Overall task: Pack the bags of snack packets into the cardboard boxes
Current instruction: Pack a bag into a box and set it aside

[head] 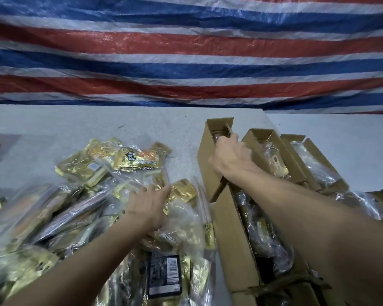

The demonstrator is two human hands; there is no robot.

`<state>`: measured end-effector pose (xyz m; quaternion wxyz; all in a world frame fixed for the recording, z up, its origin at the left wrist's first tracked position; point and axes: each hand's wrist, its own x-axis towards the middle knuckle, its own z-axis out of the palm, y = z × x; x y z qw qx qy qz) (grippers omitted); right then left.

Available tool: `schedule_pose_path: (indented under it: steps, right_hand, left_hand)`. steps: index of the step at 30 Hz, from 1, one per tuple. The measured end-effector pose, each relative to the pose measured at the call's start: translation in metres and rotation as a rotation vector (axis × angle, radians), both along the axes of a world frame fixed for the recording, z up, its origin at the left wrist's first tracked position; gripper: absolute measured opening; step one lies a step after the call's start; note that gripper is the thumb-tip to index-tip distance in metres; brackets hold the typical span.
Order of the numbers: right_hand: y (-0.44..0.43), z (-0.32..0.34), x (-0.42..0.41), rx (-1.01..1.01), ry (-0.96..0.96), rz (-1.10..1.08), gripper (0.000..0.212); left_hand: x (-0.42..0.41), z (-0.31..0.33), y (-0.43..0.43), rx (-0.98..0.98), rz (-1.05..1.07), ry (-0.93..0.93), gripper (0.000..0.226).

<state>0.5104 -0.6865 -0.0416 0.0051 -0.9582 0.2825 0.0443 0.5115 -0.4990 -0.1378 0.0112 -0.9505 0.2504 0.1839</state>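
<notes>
My left hand (149, 200) is resting, fingers loosely spread, on the heap of clear bags of gold snack packets (102, 195) lying on the counter (53, 129). My right hand (231, 154) is gripping the inner flap of the nearest open cardboard box (228, 228), with more bag-filled boxes (305, 160) lying just beyond it.

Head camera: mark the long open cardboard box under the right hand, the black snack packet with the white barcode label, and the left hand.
long open cardboard box (230, 239), head view, outer left wall.
black snack packet with the white barcode label (164, 274), head view, packet face.
left hand (148, 204), head view, back of hand.
</notes>
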Motion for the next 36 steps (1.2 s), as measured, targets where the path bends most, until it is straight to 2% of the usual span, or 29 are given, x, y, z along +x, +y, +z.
schedule_pose_path:
  steps: [2,7,9,13,17,20,23,27,29,33,36]
  right_hand:
    - [0.002,0.002,0.001,-0.002,0.032,-0.003,0.033]
    - [0.011,0.015,-0.006,0.007,0.114,0.003,0.015]
    - [0.016,0.019,-0.011,-0.006,0.137,-0.027,0.019]
    - [0.035,0.021,-0.024,-0.076,0.141,-0.036,0.042]
    - [0.059,0.023,-0.045,-0.054,0.156,-0.009,0.03]
    - [0.064,0.029,-0.059,-0.096,0.194,-0.022,0.034]
    - [0.063,0.037,-0.067,-0.125,0.217,-0.069,0.033]
    - [0.079,0.036,-0.075,-0.189,0.162,-0.078,0.052]
    - [0.106,0.031,-0.084,-0.165,0.076,-0.002,0.056]
    - [0.187,0.025,-0.119,0.039,-0.152,0.279,0.025]
    - [0.249,0.022,-0.161,0.279,-0.221,0.51,0.015]
  left_hand:
    - [-0.004,0.004,0.007,0.02,-0.004,0.015,0.056]
    - [-0.014,0.014,0.018,-0.007,-0.038,0.067,0.052]
    - [-0.019,0.017,0.024,-0.052,-0.041,0.081,0.054]
    - [-0.034,0.024,0.047,-0.242,-0.047,0.029,0.051]
    - [-0.057,0.039,0.084,-0.44,0.046,-0.058,0.04]
    - [-0.076,0.053,0.116,-0.529,0.061,-0.083,0.023]
    - [-0.094,0.067,0.148,-0.583,0.07,-0.097,0.021]
    - [-0.116,0.083,0.184,-0.653,0.112,-0.182,0.02]
    - [-0.131,0.089,0.197,-0.705,0.163,-0.213,0.02]
    - [-0.167,0.101,0.225,-0.792,0.329,-0.311,0.016]
    - [-0.19,0.107,0.252,-0.794,0.445,-0.36,0.018]
